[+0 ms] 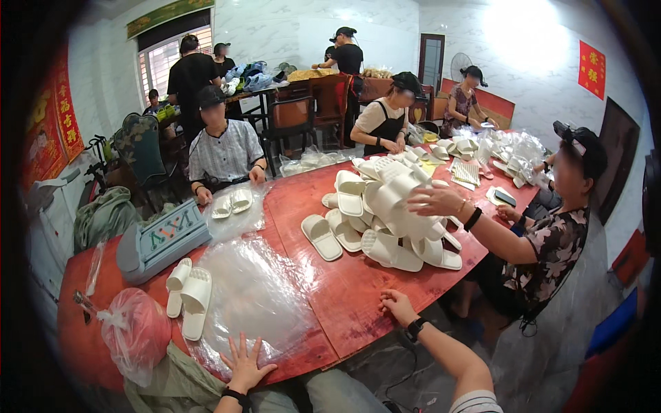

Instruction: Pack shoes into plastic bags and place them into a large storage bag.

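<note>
I have the left hand (246, 366) on the clear plastic (251, 296), fingers (242, 347) apart; two slippers (197, 303) lie at its left edge on the counter (292, 206). The right hand (397, 308) is by the counter's edge, fingers bent; whether they meet, I cannot tell.

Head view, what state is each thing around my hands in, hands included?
Left hand, open, fingers spread, holding nothing
Right hand, fingers partly curled, seemingly empty
Clear plastic, spread flat, wrinkled
Near slipper pair, unwrapped, footbeds up
Slipper heap, jumbled, unwrapped
Pinkish-red bag, bulging, neck gathered
Blue-grey device, can't tell whether it's running
</note>
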